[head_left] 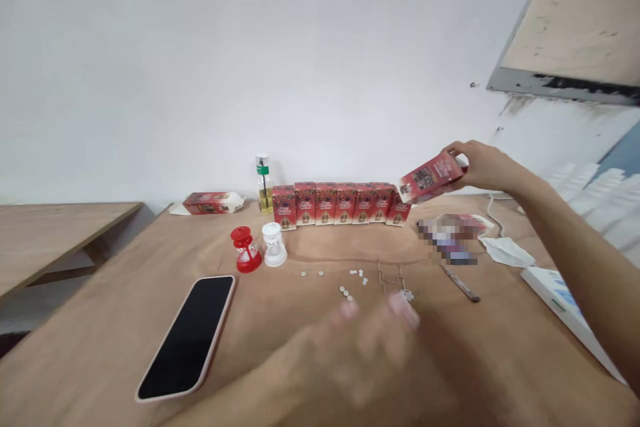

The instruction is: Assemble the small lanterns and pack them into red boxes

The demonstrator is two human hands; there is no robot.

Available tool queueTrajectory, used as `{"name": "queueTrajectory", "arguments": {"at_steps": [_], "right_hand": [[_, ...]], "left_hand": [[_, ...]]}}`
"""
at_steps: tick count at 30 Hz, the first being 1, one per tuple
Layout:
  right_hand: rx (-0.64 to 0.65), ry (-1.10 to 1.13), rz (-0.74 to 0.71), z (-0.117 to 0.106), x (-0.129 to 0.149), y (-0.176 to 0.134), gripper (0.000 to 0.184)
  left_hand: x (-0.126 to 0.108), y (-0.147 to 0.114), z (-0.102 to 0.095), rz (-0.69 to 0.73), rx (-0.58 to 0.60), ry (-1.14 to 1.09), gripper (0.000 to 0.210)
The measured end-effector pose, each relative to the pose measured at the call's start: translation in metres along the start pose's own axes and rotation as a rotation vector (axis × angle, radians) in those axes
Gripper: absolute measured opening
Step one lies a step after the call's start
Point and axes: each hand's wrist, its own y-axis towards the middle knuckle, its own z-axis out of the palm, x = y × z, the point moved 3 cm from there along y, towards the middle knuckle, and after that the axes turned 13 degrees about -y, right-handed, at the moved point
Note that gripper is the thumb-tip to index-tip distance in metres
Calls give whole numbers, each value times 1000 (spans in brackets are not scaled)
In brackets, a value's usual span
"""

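My right hand [477, 163] grips a red printed carton [433, 177] by its upper end. The carton is tilted, its lower end at the right end of a row of similar red cartons [336, 205]. My left hand [360, 347] is low over the table, smeared by motion. Two fingertips show, but I cannot make out any grip. Just beyond it lie several small round discs [345, 291], small white pieces [361, 273] and thin bent wire pieces [390, 275]. A red mini lantern [245, 250] stands beside a white mini lantern [274, 245].
A phone [189, 337] lies face up on the left. By the wall stand a clear bottle [264, 183] and a lying red carton [213, 203]. On the right are a thin knife-like tool [461, 283], a crumpled tissue [507, 252] and a white flat box [565, 310].
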Motion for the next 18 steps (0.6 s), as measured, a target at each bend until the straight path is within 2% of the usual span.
{"name": "queueTrajectory", "arguments": {"at_steps": [3, 6, 9, 12, 15, 18], "right_hand": [[33, -226, 203, 28, -30, 23, 55], [103, -258, 253, 69, -32, 37, 57], [223, -197, 161, 103, -27, 52, 59], [323, -136, 42, 123, -23, 68, 63], [363, -105, -30, 132, -14, 81, 68], [388, -72, -93, 137, 5, 88, 70]], "left_hand": [[14, 26, 2, 59, -11, 30, 36], [35, 34, 13, 86, -22, 173, 40], [62, 18, 37, 10, 33, 208, 47], [87, -4, 57, -147, 79, 205, 55], [100, -15, 65, -227, 129, 169, 62], [101, -11, 63, -228, 156, 139, 63]]}}
